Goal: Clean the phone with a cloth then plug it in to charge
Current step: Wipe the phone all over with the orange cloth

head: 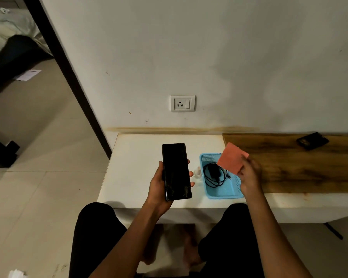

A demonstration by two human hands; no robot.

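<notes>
My left hand (158, 186) grips a black phone (176, 171), screen up and dark, above the left part of the white table (133, 167). My right hand (249, 175) pinches a folded pink cloth (231, 158) and holds it over the blue basket (223, 192). Inside the basket lies a black charger with its coiled cable (214, 174). A white wall socket (182, 103) is set in the wall above the table.
A small clear bottle (197, 173) stands between the phone and the basket. A wooden board (301, 163) covers the table's right side, with a dark wallet-like object (312, 140) on its far edge. My knees are at the table's front edge.
</notes>
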